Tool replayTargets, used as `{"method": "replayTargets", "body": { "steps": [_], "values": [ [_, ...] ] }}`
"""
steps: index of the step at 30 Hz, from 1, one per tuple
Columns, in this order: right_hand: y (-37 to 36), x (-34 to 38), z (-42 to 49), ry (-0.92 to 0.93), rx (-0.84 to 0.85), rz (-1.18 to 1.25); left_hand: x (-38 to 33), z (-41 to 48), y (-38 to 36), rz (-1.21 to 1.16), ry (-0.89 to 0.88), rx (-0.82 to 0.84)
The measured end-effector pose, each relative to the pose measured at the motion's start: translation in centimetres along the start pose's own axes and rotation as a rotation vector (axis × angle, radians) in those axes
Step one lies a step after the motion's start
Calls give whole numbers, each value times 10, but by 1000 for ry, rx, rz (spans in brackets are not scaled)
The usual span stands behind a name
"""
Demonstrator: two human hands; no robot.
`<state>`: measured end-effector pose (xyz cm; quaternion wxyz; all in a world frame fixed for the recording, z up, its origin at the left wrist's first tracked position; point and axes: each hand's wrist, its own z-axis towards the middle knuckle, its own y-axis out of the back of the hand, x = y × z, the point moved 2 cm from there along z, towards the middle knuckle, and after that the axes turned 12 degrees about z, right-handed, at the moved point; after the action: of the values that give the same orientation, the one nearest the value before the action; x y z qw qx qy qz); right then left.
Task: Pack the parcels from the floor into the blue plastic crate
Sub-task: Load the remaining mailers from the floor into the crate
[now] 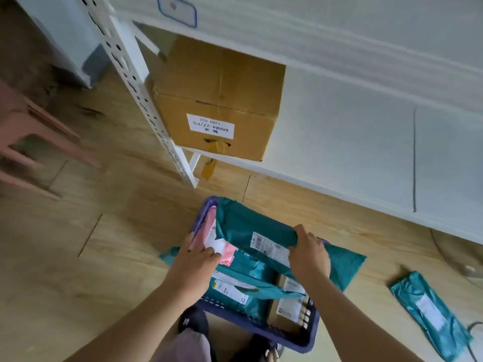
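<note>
Soft mailers into the blue crate [295, 342]
Your left hand [198, 259] rests flat-fingered on the pink parcel [206, 228] at the crate's nine o'clock. Your right hand [309, 254] grips the limp, probably slick teal parcel [248, 226] by its edge, at one o'clock.

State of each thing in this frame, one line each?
blue crate: on floor, partly filled
large teal parcel: over crate, gripped by right hand
pink parcel: in crate, under left hand
small teal parcel: on floor, unpacked
cardboard box: closed, on shelf
</note>
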<state>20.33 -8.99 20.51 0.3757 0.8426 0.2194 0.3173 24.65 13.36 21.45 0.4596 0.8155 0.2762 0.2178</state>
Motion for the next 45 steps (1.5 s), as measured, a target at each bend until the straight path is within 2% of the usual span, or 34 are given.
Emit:
{"method": "replayTargets", "body": {
  "steps": [4,6,8,11,13,16,17,20,22,24,25,27,28,33,36,38,41,42,43,45],
  "values": [
    [-67,-8,39,-24,89,-6,-3,38,-55,-9,-56,11],
    [-98,-12,55,-46,136,14,-4,51,-72,-14,-29,-70],
    [-125,-15,70,-54,176,41,-3,61,-98,-63,-45,15],
    [-156,-19,100,-31,213,77,-1,73,-125,-88,-54,40],
    [-169,-22,122,-16,214,79,-2,80,-152,-97,-52,-25],
    [-182,-29,141,-19,194,45,-5,93,-164,-203,-39,10],
    [-184,-31,140,-13,176,20,-5,99,-167,-174,-28,8],
    [-192,-37,125,147,86,-94,-3,112,-168,-114,-1,87],
    [-203,-41,113,260,182,-121,-3,117,-168,-119,13,114],
    [-211,-48,107,197,345,-87,-3,119,-164,-134,12,146],
    [-210,-52,107,104,368,-5,-1,120,-162,-141,21,172],
    [-200,-59,106,-74,297,210,1,121,-162,-179,60,217],
    [-193,-62,106,-107,228,259,3,121,-160,-200,88,227],
    [-151,-76,100,-31,-101,160,7,117,-140,-394,330,205],
    [-133,-83,91,-88,-193,177,4,113,-132,-501,502,194],
    [-133,-93,87,-255,-109,294,0,111,-132,-601,603,199],
    [-142,-96,76,-670,274,770,-10,110,-132,-893,706,205],
    [-146,-93,69,-746,417,902,-15,110,-132,-1019,723,202],
    [-150,-90,62,-769,528,987,-19,111,-132,-1097,724,212],
    [-158,-82,54,-743,597,1076,-29,113,-137,-1135,686,254]
  ]
}}
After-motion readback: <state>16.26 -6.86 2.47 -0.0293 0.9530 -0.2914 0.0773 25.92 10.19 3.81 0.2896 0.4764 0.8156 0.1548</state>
